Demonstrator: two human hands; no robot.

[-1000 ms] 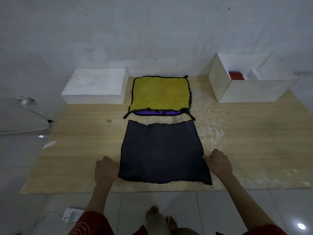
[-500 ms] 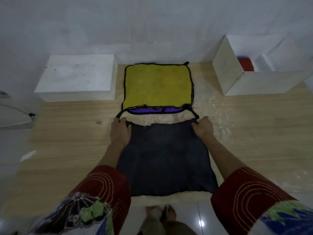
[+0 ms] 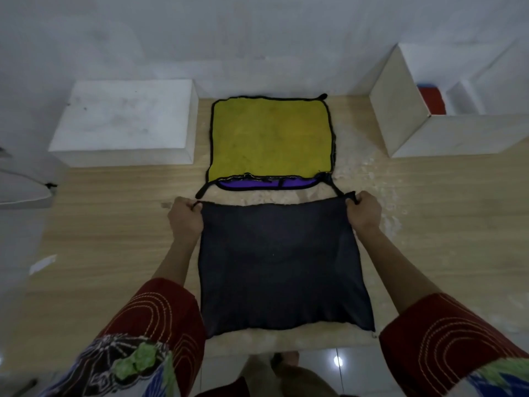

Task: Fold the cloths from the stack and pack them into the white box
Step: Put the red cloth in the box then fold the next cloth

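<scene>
A dark navy cloth [image 3: 280, 265] lies spread on the wooden board in front of me. My left hand [image 3: 184, 220] pinches its far left corner and my right hand [image 3: 363, 213] pinches its far right corner, and the far edge is pulled taut between them. Beyond it sits the stack [image 3: 272, 138], a yellow cloth on top with a purple one showing under its near edge. The open white box [image 3: 406, 121] stands at the far right, with a red cloth [image 3: 433, 100] inside.
A closed white block [image 3: 126, 118] rests at the far left against the wall. The wooden board [image 3: 114, 224] ends near my feet, where tiled floor begins. A white cable [image 3: 25, 179] runs at the left edge. Flaky worn patches mark the board's right part.
My hands went from the cloth's near corners up to its far corners and closed on them. The far edge now looks lifted and stretched. The camera has leaned forward.
</scene>
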